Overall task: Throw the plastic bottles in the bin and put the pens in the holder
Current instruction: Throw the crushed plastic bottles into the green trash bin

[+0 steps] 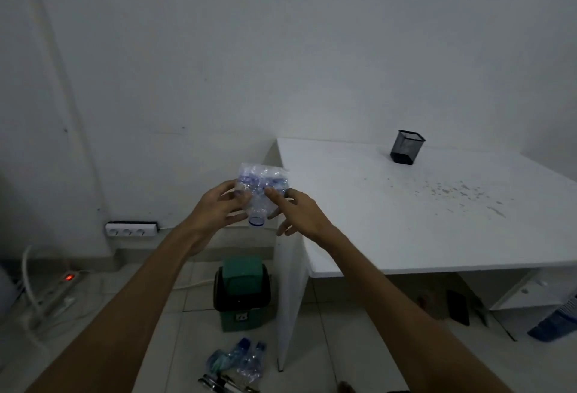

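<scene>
A crushed clear plastic bottle (pixel 261 190) with a blue label and no cap is held in the air above the green bin (pixel 241 294), neck end toward me. My left hand (pixel 218 208) grips its left side. My right hand (pixel 296 210) touches its right side with the fingers spread. The bin stands on the floor beside the table leg, with its swing lid tilted. Two more crushed bottles (pixel 240 360) with blue caps lie on the floor in front of the bin. Pens (pixel 223 385) lie at the bottom edge. A black mesh holder (pixel 406 146) stands on the white table (pixel 421 211).
A white socket strip (pixel 131 230) is fixed low on the wall. A power strip with a red light (pixel 62 286) and cables lie on the floor at left. Dark objects (pixel 457 306) and a blue-and-white item (pixel 559 320) lie under the table.
</scene>
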Motion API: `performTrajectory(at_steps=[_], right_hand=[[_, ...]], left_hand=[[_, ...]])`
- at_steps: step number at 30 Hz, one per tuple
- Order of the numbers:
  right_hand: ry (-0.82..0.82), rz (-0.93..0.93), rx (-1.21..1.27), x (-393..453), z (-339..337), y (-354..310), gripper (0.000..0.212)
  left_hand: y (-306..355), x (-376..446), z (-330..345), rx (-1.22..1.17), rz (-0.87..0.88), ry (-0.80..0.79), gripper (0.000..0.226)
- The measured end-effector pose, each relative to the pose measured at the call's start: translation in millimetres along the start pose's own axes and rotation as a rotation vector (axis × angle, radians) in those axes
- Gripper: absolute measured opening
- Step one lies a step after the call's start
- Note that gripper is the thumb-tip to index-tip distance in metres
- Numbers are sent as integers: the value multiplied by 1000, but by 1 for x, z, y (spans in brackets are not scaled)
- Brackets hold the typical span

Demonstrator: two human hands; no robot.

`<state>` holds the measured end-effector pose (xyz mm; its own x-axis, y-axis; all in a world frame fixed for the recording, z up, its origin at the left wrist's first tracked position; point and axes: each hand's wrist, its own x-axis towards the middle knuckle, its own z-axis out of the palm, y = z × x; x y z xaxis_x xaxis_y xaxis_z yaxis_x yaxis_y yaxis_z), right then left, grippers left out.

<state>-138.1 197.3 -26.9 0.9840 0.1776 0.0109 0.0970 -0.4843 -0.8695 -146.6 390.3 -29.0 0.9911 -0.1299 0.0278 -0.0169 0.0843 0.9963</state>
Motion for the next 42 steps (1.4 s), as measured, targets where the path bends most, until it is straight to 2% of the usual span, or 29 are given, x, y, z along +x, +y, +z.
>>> performTrajectory(at_steps=[7, 14, 17, 26, 33, 42], right_hand=[[-97, 185, 127, 18, 99, 1, 70], [-216, 291, 224, 51, 172, 61, 64], [-251, 369, 239, 67, 195, 96, 62], [-209, 545, 210, 119, 234, 216, 56], [-46, 539, 9, 149, 240, 292, 44], [102, 473, -70, 172, 238, 343, 32]], left_hand=[[-48, -7, -76, 24, -99, 180, 29], [-132, -3, -116, 67, -198, 289, 39], [-171, 10, -126, 55, -258, 299, 35], [-304, 71, -117, 97, -338, 321, 28], [-383, 106, -103, 148, -362, 359, 35], [-442, 131, -92, 253, -342, 190, 46]])
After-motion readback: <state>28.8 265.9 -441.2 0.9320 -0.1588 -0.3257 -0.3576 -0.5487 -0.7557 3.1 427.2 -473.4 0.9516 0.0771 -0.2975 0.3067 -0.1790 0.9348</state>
